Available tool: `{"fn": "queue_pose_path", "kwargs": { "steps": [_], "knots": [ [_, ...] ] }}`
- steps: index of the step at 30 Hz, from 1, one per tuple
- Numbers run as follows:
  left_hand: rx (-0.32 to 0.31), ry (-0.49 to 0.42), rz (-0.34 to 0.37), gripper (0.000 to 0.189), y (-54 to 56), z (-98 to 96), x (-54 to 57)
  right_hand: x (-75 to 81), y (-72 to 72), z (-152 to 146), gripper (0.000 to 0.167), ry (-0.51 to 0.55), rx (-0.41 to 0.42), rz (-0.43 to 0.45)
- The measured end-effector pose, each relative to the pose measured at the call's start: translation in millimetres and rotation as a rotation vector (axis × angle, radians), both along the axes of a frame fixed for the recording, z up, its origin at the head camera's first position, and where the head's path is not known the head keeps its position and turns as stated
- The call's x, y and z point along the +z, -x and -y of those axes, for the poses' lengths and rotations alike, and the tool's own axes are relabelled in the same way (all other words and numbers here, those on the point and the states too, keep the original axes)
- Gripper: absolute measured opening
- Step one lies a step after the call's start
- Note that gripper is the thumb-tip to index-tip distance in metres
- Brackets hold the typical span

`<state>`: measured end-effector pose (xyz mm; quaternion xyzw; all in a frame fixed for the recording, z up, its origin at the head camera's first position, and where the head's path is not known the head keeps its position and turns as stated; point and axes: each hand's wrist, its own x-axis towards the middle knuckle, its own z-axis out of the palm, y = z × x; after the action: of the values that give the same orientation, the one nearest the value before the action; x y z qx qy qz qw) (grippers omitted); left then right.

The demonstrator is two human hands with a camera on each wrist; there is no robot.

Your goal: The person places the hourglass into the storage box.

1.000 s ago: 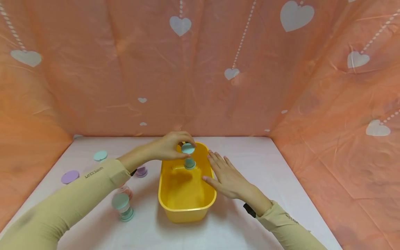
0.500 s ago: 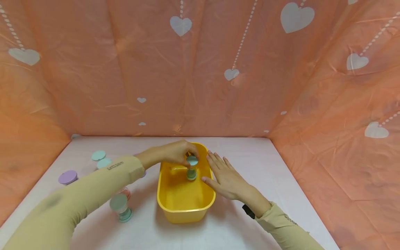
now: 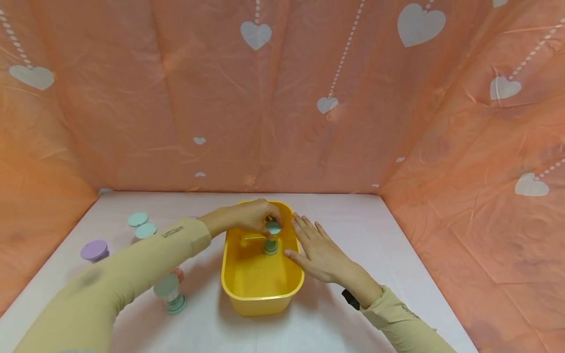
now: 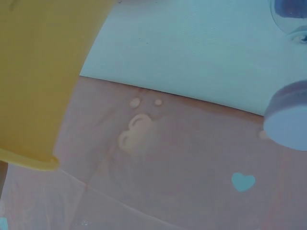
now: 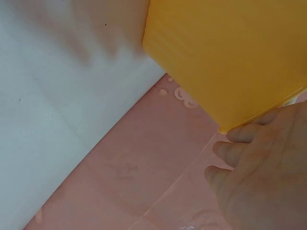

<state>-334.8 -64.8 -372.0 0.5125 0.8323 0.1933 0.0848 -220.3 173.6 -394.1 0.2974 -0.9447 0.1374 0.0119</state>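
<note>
In the head view my left hand [image 3: 253, 215] reaches into a yellow bin [image 3: 260, 306] from the left. Its thumb and fingers grip the top of a small mint-green sand timer [image 3: 272, 227], which stands upright inside, toward the bin's far half. My right hand [image 3: 320, 252] lies flat with straight fingers along the bin's right rim, the thumb reaching over the edge. In the right wrist view, the fingers [image 5: 232, 153] of that hand are at the rim of the bin [image 5: 230, 52]. The left wrist view shows the bin's outer wall [image 4: 38, 86] but not the left hand's grip.
Left of the bin stand other timers: two pale mint ones [image 3: 145, 230], a purple one [image 3: 94, 250], a grey-green one [image 3: 166, 288] and a pink one [image 3: 178, 273] partly behind the left sleeve [image 3: 132, 274]. Pink cloth walls [image 3: 282, 122] enclose the white tabletop [image 3: 207, 323].
My left hand has carried the mint-green timer down and slightly toward me into the bin, then stayed almost still over the last half second. The right hand has kept its place on the rim.
</note>
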Motion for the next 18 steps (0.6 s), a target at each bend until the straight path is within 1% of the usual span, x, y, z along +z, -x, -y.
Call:
{"fn": "queue_pose_path", "kwargs": {
  "steps": [7, 18],
  "knots": [
    [-0.001, 0.014, -0.006, 0.033, 0.0, -0.3, 0.4, -1.6, 0.0, 0.9, 0.082, 0.003, 0.008, -0.005],
    [0.009, -0.015, -0.014, 0.037, -1.4, 1.8, -1.9, 1.1, -1.3, -0.2, 0.081, -0.003, -0.007, 0.009]
  ]
}}
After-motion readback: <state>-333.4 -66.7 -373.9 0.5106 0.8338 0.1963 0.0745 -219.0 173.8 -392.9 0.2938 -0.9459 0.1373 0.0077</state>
